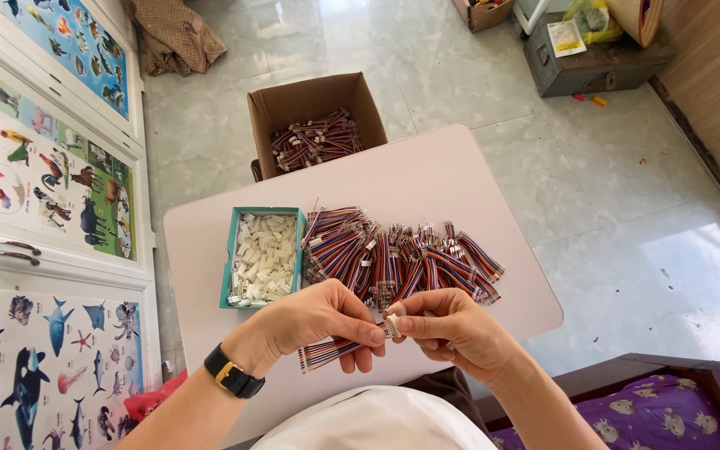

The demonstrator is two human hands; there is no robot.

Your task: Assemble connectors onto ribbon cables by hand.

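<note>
Low in the centre of the frame, my two hands meet above the near edge of the surface. My left hand point(320, 321), with a black wristwatch point(233, 372) on its wrist, has fingers curled and thumb pressed to fingertips, pinching a short striped ribbon cable point(324, 352) whose loose end trails to the lower left under the palm. My right hand point(452, 327) is bent inward, its thumb and forefinger closed narrowly on a small white plastic connector point(392, 324) at the cable's other end. The two hands touch at the fingertips.

Just above the hands lies a wide heap of similar cable pieces point(402, 258), thin flat bundles striped in red, blue, orange and purple, some tipped with white ends. Left of the heap, touching it, sits a shallow teal tray point(231, 258) filled with small white connector housings point(263, 257).

These rest on a smooth, pale pink surface point(427, 179) with rounded corners. Beyond its far edge, upper centre, an open brown cardboard box point(293, 104) stands on the floor holding more striped cables. The floor is glossy grey-white marble tile point(610, 208). Along the left side of the frame run white cabinet doors covered in colourful animal posters point(39, 175). A grey metal case point(593, 62) sits at upper right, and a purple patterned bed cover point(652, 412) in a dark wooden frame shows at lower right.
</note>
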